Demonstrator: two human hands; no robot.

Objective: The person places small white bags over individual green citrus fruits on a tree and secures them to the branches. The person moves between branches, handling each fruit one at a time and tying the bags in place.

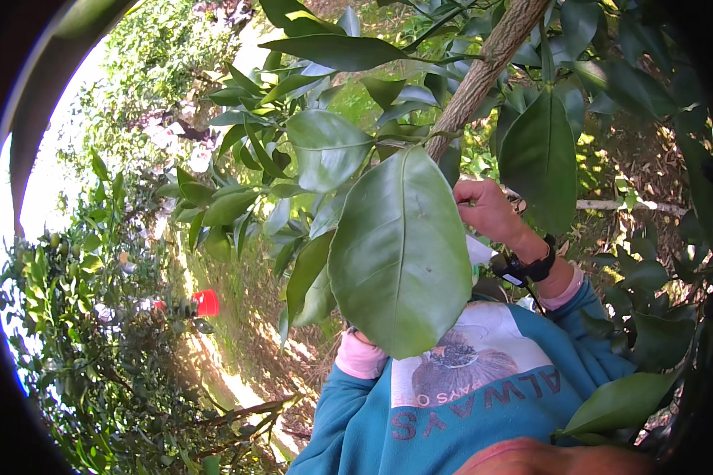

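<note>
My right hand (486,208) is raised below a thick brown branch (475,77), fingers curled and thumb side toward the leaves. A large green leaf (401,255) hangs close to the camera and hides what lies beyond the fingertips, so I cannot tell whether they grip anything. On the right wrist sits a black strap with a small dark device (520,267). A white object (479,252), partly covered by the leaf, shows just below this hand. The same leaf hides my left hand; only its pink cuff (361,355) and a sliver of wrist show.
Leafy twigs (232,202) spread to the left of the branch, and more leaves (540,154) hang at the right. A pale thin branch (630,205) crosses behind. Far left, a red container (206,303) stands near dense bushes (95,332). A leaf (621,404) juts in at lower right.
</note>
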